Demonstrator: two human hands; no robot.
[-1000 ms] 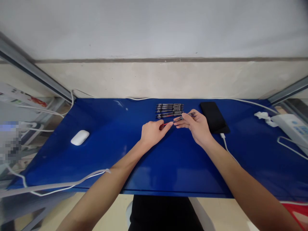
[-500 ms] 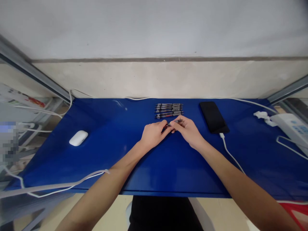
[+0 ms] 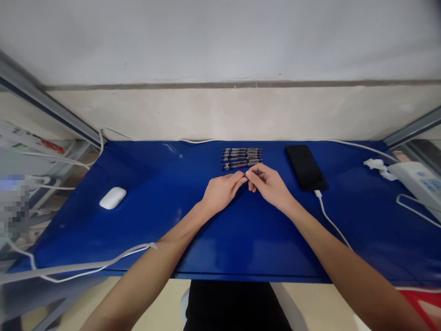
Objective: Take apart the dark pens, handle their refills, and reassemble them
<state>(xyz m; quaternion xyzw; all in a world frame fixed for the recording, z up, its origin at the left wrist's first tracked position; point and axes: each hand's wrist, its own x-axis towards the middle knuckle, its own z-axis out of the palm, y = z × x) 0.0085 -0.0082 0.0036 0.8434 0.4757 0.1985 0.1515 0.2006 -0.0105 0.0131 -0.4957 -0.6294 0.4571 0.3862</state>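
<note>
Just in front of a row of pens, my left hand [image 3: 223, 190] and my right hand [image 3: 269, 184] meet fingertip to fingertip. Between them is a pen [image 3: 246, 174], mostly hidden by the fingers. The left fingers are closed round one end of it, and the right thumb and fingers pinch the other. Several dark pens [image 3: 242, 157] with grey grips lie side by side on the blue table [image 3: 165, 184], close behind my hands.
A black phone [image 3: 306, 168] with a white charging cable [image 3: 329, 217] lies to the right. Beyond it are a white power strip [image 3: 418, 184] and a white plug [image 3: 381, 169]. A white earbud case [image 3: 112, 198] sits on the left. Another white cable [image 3: 103, 264] crosses the front left edge.
The fingers of both hands have shifted slightly on the pen, and less of it shows between them. The row of pens has not moved.
</note>
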